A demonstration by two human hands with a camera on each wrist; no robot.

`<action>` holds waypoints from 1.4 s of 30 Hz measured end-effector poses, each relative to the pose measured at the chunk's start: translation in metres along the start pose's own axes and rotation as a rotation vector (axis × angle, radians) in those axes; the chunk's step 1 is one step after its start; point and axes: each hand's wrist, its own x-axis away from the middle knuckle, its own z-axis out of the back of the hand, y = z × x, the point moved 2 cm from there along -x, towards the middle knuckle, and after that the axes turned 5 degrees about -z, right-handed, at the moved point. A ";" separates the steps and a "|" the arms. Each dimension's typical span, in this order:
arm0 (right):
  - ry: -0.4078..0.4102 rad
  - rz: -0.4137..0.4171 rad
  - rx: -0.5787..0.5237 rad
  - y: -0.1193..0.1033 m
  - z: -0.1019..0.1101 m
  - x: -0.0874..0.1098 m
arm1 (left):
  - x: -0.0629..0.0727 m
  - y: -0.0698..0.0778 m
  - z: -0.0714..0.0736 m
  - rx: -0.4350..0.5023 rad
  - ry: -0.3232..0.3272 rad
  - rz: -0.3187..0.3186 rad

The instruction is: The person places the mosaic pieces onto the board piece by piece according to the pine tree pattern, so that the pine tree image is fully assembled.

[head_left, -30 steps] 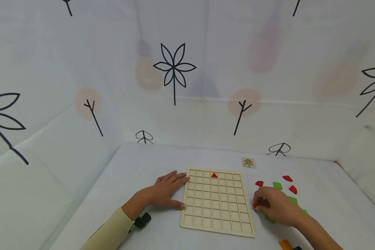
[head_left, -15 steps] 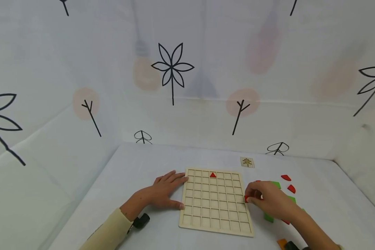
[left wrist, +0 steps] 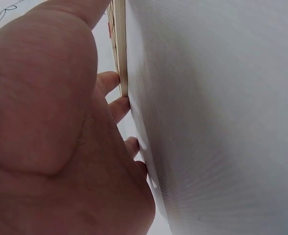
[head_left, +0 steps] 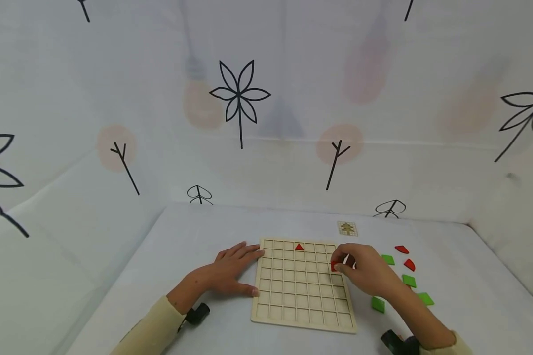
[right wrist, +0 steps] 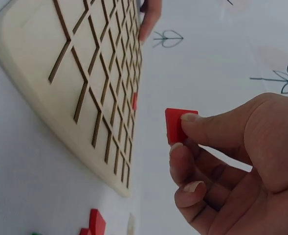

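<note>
A pale wooden board [head_left: 304,315] with a grid of shallow square cells lies flat on the white cloth. In its top row sits a red triangle tile [head_left: 299,247]. My left hand [head_left: 232,271] rests beside the board with fingers spread, fingertips and thumb against its left edge; the left wrist view shows its palm [left wrist: 41,107] next to the board's side [left wrist: 123,54]. My right hand [head_left: 366,268] pinches a red square-looking tile [right wrist: 174,125] between thumb and fingers. In the head view that hand and tile overlap the board's upper right cells.
Several green tiles [head_left: 409,280] and red quarter-round tiles [head_left: 409,265] lie scattered right of the board, some partly behind my right arm. A small card with a tree pattern [head_left: 347,228] lies beyond the board's top right corner. Patterned white cloth walls [head_left: 284,172] stand behind and at the sides.
My right hand has moved left and away from me, carrying the red tile from the cloth right of the board to over its right side. The left hand has stayed at the board's edge.
</note>
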 end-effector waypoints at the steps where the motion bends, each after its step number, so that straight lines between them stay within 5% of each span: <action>1: 0.007 0.002 0.000 -0.001 -0.001 -0.002 | 0.000 0.000 0.000 -0.002 0.000 0.000; 23: 0.072 -0.094 -0.045 -0.010 -0.036 -0.053 | 0.000 -0.002 -0.002 0.002 -0.001 0.004; 42: 0.098 -0.127 -0.024 0.007 -0.058 -0.060 | 0.001 -0.001 -0.001 0.007 -0.007 0.005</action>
